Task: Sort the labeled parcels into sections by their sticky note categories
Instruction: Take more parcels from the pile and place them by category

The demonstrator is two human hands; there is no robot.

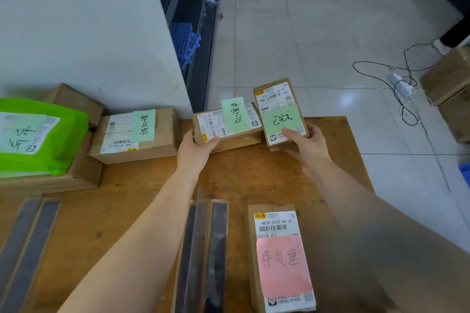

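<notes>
**Parcel sort, two parcels in hand at the far edge of the table**

Nearest: one carton with a pink sticky note (282,265), lying flat on the wooden table (142,185) by the person's right forearm, untouched. Just to its left, a clear upright divider strip (203,249) runs toward the viewer; a second pair of dark strips (28,234) lies at the near left. These appear to mark off the sections.

Middle: left hand (194,151), fingers curled round the near end of a flat parcel with a green note (227,126), thumb on its top face. Right hand (305,143), thumb pressed on the label and fingers wrapped beneath a smaller parcel with a green note (279,115), which is tilted up at its far end. The two parcels sit just beside each other at the table's far edge.

Far left: a carton with a green note (137,133), resting flat; beside it a bright green mailer bag (43,134) atop a stack of cartons, its label also written on.

Step in hand, as judged: both held parcels are picked and awaiting placement. Their notes read differently, so the next move likely calls for parting the hands and setting each parcel in its own section, matching writing against parcels already laid down. The pink-noted carton and the far-left green-noted carton seem to share a category.
</notes>
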